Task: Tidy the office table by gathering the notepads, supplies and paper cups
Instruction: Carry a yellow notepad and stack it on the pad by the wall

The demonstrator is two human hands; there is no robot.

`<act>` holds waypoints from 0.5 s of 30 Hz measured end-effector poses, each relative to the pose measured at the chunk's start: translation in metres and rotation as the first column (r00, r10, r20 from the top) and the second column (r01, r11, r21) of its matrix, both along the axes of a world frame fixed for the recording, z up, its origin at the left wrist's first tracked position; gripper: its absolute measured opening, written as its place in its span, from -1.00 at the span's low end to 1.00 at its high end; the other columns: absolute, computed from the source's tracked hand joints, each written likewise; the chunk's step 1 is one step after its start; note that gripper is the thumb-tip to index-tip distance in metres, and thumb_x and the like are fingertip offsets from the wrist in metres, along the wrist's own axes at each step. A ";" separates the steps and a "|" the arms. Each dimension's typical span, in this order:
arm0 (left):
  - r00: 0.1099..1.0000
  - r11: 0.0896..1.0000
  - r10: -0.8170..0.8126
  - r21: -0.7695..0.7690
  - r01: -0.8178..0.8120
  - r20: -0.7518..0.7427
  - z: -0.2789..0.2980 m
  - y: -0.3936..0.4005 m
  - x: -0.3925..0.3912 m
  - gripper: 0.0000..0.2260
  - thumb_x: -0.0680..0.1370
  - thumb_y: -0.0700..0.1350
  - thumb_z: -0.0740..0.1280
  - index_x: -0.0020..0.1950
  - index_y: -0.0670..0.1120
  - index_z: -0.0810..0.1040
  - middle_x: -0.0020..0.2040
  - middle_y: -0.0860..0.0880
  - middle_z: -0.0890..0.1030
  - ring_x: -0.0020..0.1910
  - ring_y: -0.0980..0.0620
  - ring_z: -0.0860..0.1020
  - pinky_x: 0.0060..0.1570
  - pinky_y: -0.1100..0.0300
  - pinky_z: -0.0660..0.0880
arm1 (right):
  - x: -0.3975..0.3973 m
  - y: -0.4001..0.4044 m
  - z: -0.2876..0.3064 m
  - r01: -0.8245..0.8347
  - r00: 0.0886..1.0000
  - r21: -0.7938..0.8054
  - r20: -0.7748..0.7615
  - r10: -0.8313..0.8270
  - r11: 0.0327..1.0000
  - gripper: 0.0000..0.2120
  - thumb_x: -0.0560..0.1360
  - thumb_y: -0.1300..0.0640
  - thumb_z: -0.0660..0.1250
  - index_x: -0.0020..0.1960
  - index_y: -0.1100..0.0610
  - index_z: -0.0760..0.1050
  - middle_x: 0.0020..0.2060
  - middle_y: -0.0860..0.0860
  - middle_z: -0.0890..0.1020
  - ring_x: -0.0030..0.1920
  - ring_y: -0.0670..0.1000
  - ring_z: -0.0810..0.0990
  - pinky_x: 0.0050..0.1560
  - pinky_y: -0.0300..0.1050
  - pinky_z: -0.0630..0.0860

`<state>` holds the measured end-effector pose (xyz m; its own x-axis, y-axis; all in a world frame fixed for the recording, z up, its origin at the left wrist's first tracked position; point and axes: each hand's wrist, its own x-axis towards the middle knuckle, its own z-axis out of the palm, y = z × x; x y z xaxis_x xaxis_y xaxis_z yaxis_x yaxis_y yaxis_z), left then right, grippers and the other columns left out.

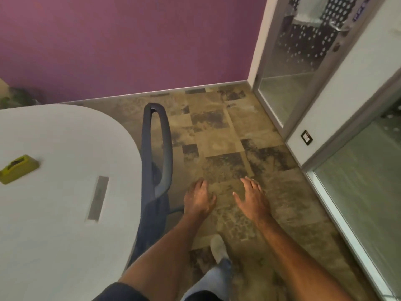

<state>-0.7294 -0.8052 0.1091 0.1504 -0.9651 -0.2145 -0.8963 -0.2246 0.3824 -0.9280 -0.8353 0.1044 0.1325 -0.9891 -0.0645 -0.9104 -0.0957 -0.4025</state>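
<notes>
Both of your hands hang over the carpet, beside the table and not above it. Your left hand point(198, 198) is empty, fingers loosely curled downward; your right hand point(251, 198) is empty, palm down with fingers spread. The only supply in view is one yellow-green tape dispenser point(18, 169), resting on the white table point(65, 235) near its left edge. It lies well apart from both hands, to the left and slightly farther away, with its long axis running from lower left to upper right. One office chair point(157, 148) stands between your left hand and the table edge. Your left hand is the nearer of the two, so the coming reach likely falls to it, passing over or around the chair back. Count in view: one dispenser, no notepads, no paper cups.
</notes>
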 end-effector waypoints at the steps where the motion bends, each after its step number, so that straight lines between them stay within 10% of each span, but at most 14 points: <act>1: 0.999 0.999 0.044 0.005 -0.044 -0.015 -0.003 -0.022 -0.002 -0.49 0.60 0.15 0.20 0.50 -0.01 0.33 0.49 -0.02 0.40 0.45 -0.07 0.36 0.43 0.02 0.26 | 0.001 -0.027 0.000 -0.016 1.000 -0.002 -0.008 0.016 1.000 -0.36 0.55 -0.15 0.35 0.54 0.09 0.32 0.51 0.04 0.40 0.52 0.08 0.31 0.48 0.03 0.33; 15: 0.867 0.876 0.482 0.059 -0.479 -0.123 -0.009 -0.262 0.003 -0.53 0.58 0.11 0.21 0.44 -0.06 0.40 0.39 -0.06 0.49 0.36 -0.09 0.45 0.42 0.01 0.29 | 0.080 -0.358 0.010 -0.371 0.921 0.067 -0.100 0.376 0.926 -0.36 0.59 -0.16 0.28 0.56 0.10 0.27 0.53 0.04 0.36 0.54 0.06 0.27 0.51 0.01 0.27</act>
